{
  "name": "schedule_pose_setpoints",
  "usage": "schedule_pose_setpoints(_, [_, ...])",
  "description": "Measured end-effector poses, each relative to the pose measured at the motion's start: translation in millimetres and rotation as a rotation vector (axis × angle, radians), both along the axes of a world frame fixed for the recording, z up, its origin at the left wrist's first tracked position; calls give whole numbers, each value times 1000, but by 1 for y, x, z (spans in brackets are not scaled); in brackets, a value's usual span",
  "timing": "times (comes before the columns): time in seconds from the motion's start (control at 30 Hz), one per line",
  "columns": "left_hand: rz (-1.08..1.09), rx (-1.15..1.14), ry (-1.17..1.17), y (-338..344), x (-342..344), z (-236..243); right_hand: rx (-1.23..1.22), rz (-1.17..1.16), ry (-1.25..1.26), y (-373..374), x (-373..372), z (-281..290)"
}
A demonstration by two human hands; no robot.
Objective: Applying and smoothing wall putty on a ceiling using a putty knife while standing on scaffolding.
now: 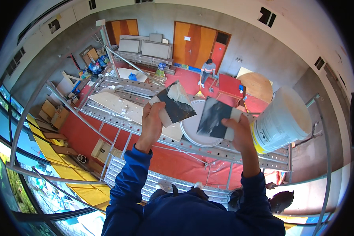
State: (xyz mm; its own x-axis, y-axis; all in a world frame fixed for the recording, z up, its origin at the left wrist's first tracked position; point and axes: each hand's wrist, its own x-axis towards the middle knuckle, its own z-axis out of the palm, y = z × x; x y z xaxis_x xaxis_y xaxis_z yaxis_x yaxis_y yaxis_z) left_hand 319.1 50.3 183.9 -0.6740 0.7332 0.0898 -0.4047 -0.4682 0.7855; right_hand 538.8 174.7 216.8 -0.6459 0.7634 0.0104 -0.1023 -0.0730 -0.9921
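Observation:
In my left hand (152,122) is a wide putty knife (179,111) with a dark blade. A lump of white putty (178,93) clings to its upper edge. My right hand (240,133) grips a second wide putty knife (213,117), its dark blade blurred and streaked pale. The two blades are held up facing each other, a small gap apart. Behind and below them a round white-rimmed tub or lid (188,133) with a pale grey inside rests on the scaffold planks; the blades partly cover it. Right of my right hand stands a large white bucket (281,118) with a yellow band.
Perforated metal scaffold planks (240,154) carry a pale board (118,104) with white scraps. Scaffold rails (59,181) run on both sides. Far below, a person (207,72) with a broom (200,93) stands on the red floor near a red table (229,84) and a round wooden tabletop (255,86).

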Motion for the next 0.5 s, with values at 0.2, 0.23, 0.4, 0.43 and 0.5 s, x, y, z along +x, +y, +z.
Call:
schedule_pose_setpoints(0.2, [-99, -11, 321, -18, -12, 7, -78, -73, 21, -52, -42, -35])
schedule_pose_setpoints(0.23, [-125, -18, 318, -16, -12, 5, -132, -96, 41, -57, -47, -38])
schedule_pose_setpoints(0.4, [-224, -400, 1166, -20, -2, 5, -374, -127, 157, -55, -63, -55])
schedule_pose_setpoints(0.43, [-230, -401, 1168, -21, -1, 4, -397, -139, 182, -53, -66, -58])
schedule_pose_setpoints(0.5, [-287, -531, 1397, -25, -2, -1, -493, -200, 223, -41, -70, -72])
